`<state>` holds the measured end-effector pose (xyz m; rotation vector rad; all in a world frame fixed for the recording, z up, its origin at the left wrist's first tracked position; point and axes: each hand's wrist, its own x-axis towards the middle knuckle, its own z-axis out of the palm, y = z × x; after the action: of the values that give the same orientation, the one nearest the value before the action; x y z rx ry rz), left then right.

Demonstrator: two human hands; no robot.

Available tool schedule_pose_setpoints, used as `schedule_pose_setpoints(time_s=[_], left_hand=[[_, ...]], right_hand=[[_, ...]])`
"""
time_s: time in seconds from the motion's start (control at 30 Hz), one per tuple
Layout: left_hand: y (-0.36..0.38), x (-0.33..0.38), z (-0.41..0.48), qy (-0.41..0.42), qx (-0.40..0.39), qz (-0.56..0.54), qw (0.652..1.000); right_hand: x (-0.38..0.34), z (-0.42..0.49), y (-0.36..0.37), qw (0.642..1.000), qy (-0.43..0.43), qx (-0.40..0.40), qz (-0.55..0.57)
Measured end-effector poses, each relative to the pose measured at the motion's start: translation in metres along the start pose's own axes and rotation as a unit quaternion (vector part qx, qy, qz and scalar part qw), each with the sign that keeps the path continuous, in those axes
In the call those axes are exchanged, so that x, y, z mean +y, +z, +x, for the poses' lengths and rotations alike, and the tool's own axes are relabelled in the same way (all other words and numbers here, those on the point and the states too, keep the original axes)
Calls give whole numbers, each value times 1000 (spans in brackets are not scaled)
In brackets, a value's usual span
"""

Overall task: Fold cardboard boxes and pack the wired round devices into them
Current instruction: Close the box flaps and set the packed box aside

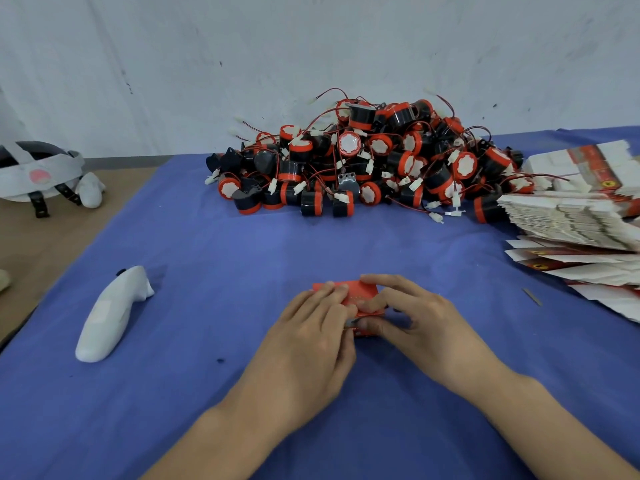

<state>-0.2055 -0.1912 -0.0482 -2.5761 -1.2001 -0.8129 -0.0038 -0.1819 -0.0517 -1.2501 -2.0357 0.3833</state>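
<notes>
Wired round devices (363, 161), black with red rims and thin red leads ending in white plugs, are heaped in 1 large pile at the far side of the blue cloth (207, 393), against a pale wall. Just right of the pile and touching it, a slumped stack of flat cardboard boxes (571, 216) is seen, white inside and red on the printed face. At the far left, off the cloth, a white headset (38, 171) is laid on a brown surface. A white handheld controller (110, 317) is laid on the cloth, well to the left of the hands.

Near the middle of the cloth, 1 red box (356, 291) is held down between 2 hands. It is gripped by the left hand (311, 334), whose fingers are laid over its top with the thumb at the near end. It is also gripped by the right hand (422, 317), whose fingers are curled onto the top and near face. A small pale grey piece is glimpsed between the thumbs; whether it is a device or a plug cannot be told. A thin grey sliver (531, 296) is seen on the cloth near the stack.

The step in hand is judged to be the closing of this box. Next, the end flap would need to be tucked fully in, with any lead kept clear of the fold.
</notes>
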Motion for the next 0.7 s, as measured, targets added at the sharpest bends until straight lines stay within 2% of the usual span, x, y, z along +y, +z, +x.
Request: schedule_pose_setpoints(time_s=[0.17,0.47,0.7], left_hand=[[-1,-2,3,8,20,-21,1000],[-18,-24,1,-28,1,-92,995],[-18,-24,10,-140,3,-176,974]], right_hand=[[-1,-1,-1,1000,10,7,19],[-3,-1,-6,998,38,-15,57],[-2,5,-4,974,114,3,195]])
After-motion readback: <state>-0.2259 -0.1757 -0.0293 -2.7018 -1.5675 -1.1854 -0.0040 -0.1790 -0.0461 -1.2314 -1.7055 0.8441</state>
